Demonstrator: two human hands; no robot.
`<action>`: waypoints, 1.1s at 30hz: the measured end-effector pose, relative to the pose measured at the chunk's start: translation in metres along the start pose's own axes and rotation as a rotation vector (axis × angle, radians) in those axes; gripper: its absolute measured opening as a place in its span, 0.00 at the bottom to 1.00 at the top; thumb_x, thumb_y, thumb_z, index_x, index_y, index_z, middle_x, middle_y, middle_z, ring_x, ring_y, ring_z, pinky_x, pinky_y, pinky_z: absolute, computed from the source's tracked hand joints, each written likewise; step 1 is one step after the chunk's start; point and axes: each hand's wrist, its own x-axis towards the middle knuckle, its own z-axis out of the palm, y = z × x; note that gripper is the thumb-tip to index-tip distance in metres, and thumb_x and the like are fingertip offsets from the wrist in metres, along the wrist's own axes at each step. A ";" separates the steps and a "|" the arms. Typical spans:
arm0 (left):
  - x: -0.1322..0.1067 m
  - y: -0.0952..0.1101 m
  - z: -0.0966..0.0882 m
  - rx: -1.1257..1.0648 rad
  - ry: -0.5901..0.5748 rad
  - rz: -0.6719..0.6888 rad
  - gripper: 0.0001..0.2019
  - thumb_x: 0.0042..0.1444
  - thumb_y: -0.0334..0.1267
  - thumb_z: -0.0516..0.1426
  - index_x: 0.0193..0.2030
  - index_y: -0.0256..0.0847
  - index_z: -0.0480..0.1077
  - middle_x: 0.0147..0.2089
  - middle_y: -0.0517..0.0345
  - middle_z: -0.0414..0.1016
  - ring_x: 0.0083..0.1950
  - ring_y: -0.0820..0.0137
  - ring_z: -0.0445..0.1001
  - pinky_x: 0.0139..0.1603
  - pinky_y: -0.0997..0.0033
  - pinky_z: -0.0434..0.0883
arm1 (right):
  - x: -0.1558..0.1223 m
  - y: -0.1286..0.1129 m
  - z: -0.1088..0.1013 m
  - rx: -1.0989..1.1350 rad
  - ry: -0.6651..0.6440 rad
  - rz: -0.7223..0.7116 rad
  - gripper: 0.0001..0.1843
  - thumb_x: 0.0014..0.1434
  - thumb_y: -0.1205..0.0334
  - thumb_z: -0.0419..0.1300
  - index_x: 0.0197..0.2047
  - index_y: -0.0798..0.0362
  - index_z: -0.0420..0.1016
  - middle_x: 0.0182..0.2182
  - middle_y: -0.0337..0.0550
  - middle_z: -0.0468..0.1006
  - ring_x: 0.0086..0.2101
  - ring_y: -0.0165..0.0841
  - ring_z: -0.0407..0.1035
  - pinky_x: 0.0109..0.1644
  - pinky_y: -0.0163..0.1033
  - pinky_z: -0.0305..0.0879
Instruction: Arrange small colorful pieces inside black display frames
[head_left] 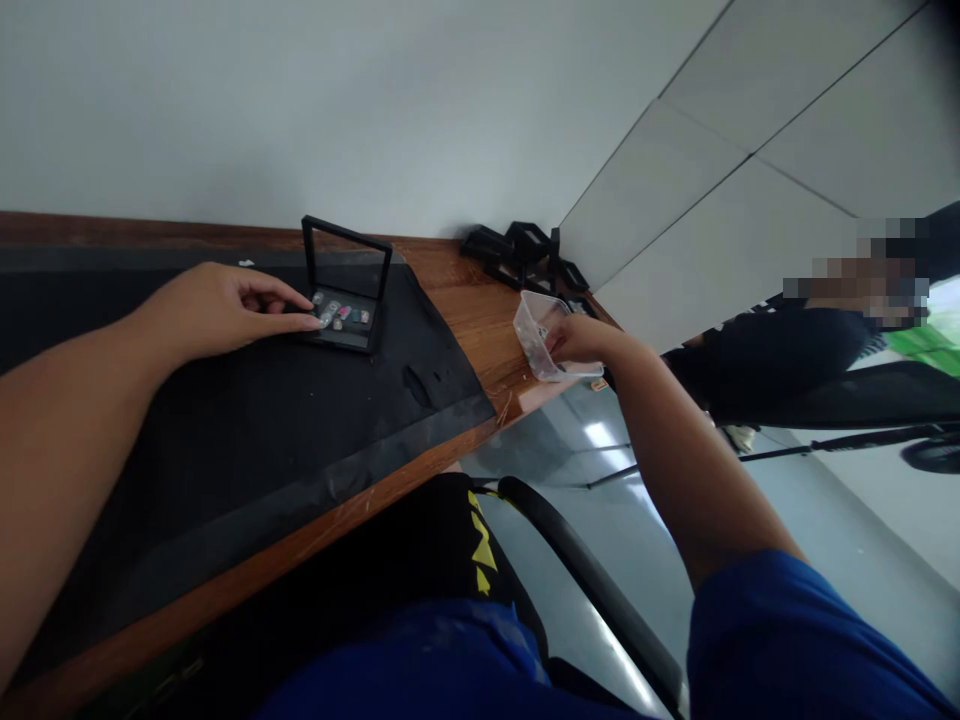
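My left hand [225,308] rests on the black mat [247,420], fingers curled, forefinger and thumb stretched to the edge of a small black display box [346,318]. The box stands with its lid raised and holds several small coloured pieces [341,314]. My right hand [577,340] reaches to the desk's right end and grips the rim of a clear plastic container [534,335], fingers inside it. What the container holds I cannot make out.
A wooden desk [480,310] runs along a white wall. Several empty black box frames [525,255] lie piled at its far right corner. A black chair arm [592,590] is below. Another person in dark clothes [810,360] sits at the right.
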 end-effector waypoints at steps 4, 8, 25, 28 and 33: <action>-0.001 0.003 0.001 -0.053 0.009 0.010 0.40 0.35 0.70 0.69 0.53 0.47 0.89 0.36 0.61 0.76 0.35 0.67 0.66 0.40 0.63 0.59 | 0.001 -0.002 0.002 -0.008 -0.035 0.035 0.11 0.54 0.74 0.71 0.39 0.53 0.91 0.36 0.44 0.90 0.39 0.40 0.84 0.43 0.38 0.74; -0.002 0.002 0.002 -0.056 0.019 0.012 0.40 0.36 0.68 0.70 0.54 0.47 0.89 0.37 0.61 0.76 0.35 0.67 0.66 0.40 0.62 0.58 | 0.004 -0.006 0.001 -0.053 0.109 0.049 0.18 0.57 0.73 0.71 0.50 0.52 0.91 0.46 0.47 0.93 0.45 0.40 0.85 0.47 0.38 0.74; -0.005 0.004 0.001 -0.068 0.029 0.031 0.47 0.45 0.63 0.73 0.70 0.42 0.82 0.40 0.62 0.74 0.37 0.67 0.67 0.42 0.64 0.62 | 0.010 -0.014 0.003 -0.081 0.093 0.012 0.25 0.56 0.75 0.68 0.57 0.55 0.88 0.53 0.53 0.91 0.48 0.41 0.83 0.49 0.38 0.74; -0.004 0.003 0.002 -0.066 0.029 0.034 0.47 0.45 0.64 0.73 0.70 0.42 0.81 0.40 0.62 0.74 0.37 0.67 0.67 0.42 0.64 0.62 | 0.012 -0.017 0.004 -0.057 0.093 -0.009 0.24 0.58 0.75 0.68 0.58 0.57 0.87 0.52 0.56 0.91 0.47 0.41 0.83 0.48 0.38 0.73; -0.002 0.001 0.003 -0.094 0.035 0.066 0.49 0.47 0.60 0.73 0.74 0.38 0.77 0.43 0.62 0.73 0.37 0.69 0.66 0.42 0.65 0.63 | 0.011 -0.021 0.005 -0.014 0.098 -0.051 0.18 0.63 0.71 0.67 0.56 0.57 0.87 0.51 0.55 0.91 0.46 0.41 0.83 0.48 0.38 0.73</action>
